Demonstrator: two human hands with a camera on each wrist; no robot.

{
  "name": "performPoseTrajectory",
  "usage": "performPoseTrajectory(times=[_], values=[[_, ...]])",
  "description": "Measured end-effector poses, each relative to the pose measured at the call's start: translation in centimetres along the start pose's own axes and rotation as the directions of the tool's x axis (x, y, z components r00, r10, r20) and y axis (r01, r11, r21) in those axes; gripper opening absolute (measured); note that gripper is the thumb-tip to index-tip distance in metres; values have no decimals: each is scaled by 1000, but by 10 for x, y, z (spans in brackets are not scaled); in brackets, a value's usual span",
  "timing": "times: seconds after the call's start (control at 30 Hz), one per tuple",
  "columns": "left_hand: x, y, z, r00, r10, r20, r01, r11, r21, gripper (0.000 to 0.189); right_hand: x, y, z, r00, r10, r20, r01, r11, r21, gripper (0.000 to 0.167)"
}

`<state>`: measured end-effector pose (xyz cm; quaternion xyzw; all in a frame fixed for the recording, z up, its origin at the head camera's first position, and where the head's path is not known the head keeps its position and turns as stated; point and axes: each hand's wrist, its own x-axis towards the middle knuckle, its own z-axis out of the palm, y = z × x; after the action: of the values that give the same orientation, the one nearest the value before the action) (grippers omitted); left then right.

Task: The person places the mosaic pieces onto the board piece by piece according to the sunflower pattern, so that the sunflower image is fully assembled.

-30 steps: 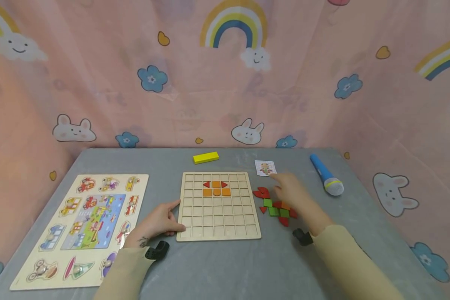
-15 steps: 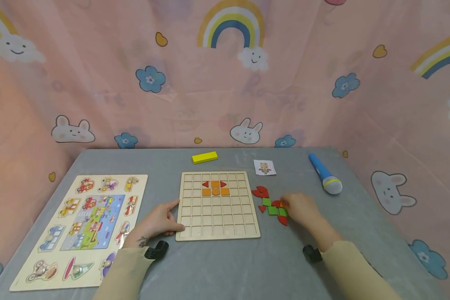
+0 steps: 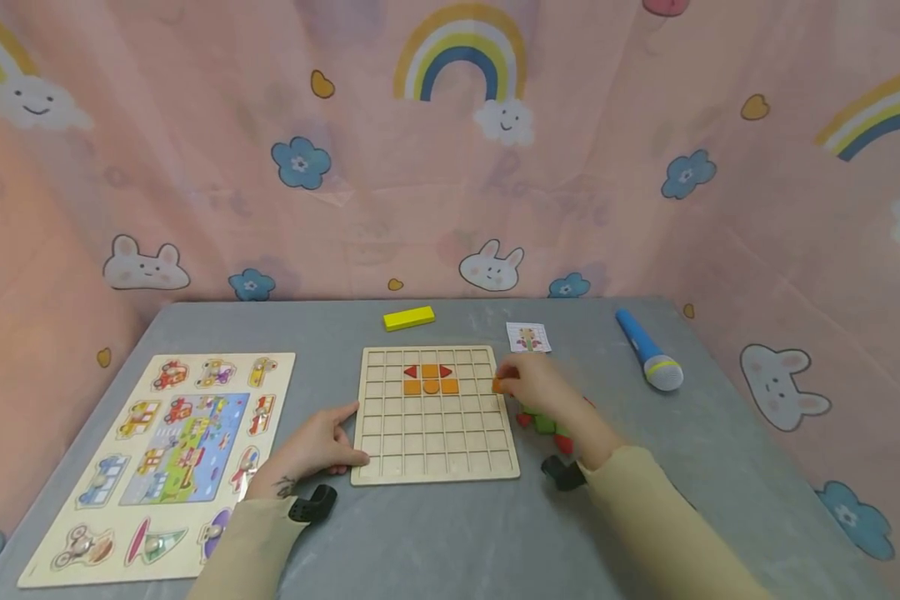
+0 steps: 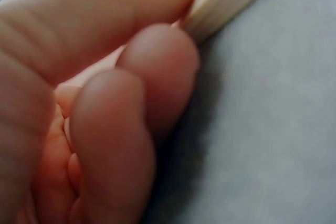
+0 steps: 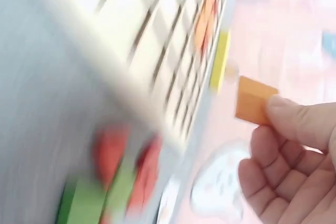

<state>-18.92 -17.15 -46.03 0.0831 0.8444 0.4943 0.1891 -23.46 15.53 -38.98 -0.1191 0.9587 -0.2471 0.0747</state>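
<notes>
In the head view, my left hand [image 3: 322, 440] rests at the left edge of a wooden grid board [image 3: 435, 442]. Its thumb lies over the board's lower left side, and the index finger touches the edge higher up. Other fingers are bent beside the board's edge [image 4: 220, 9] in the left wrist view. My right hand [image 3: 547, 392] pinches an orange square tile [image 5: 254, 99] between thumb and fingers, at the board's upper right edge. On the board sit orange tiles [image 3: 430, 372] and red triangles [image 3: 410, 372]. Loose green tiles [image 3: 544, 424] and red pieces [image 3: 564, 444] lie partly hidden under the right forearm.
A picture card [image 3: 528, 337] lies behind the right hand. Behind the board is a yellow block [image 3: 408, 318]. A blue toy microphone [image 3: 649, 350] lies at the back right. On the left lies a vehicle peg puzzle [image 3: 138, 533].
From near the card, my right hand went down to the loose pieces, picked up the orange tile and moved left to the board's edge. The left hand stayed in place.
</notes>
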Motion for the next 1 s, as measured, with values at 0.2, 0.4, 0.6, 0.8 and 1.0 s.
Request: performPoseTrajectory(times=[0.2, 0.4, 0.6, 0.8, 1.0], values=[[-1, 1, 1, 1000, 14, 7, -14, 1000, -14, 94, 23, -41, 38, 987, -161, 0, 161, 985, 60, 8], [0, 1, 2, 1000, 17, 13, -17, 1000, -19, 94, 32, -53, 58, 986, -156, 65, 150, 985, 81, 9], [1, 1, 1, 1000, 20, 21, -19, 999, -31, 95, 34, -58, 62, 992, -101, 78, 94, 992, 78, 8], [1, 0, 0, 1000, 19, 16, -18, 999, -34, 95, 36, -62, 64, 992, -100, 76, 100, 995, 0, 8], [0, -1, -1, 1000, 26, 17, -25, 999, -36, 95, 37, -66, 67, 993, -93, 72, 99, 992, -82, 10]])
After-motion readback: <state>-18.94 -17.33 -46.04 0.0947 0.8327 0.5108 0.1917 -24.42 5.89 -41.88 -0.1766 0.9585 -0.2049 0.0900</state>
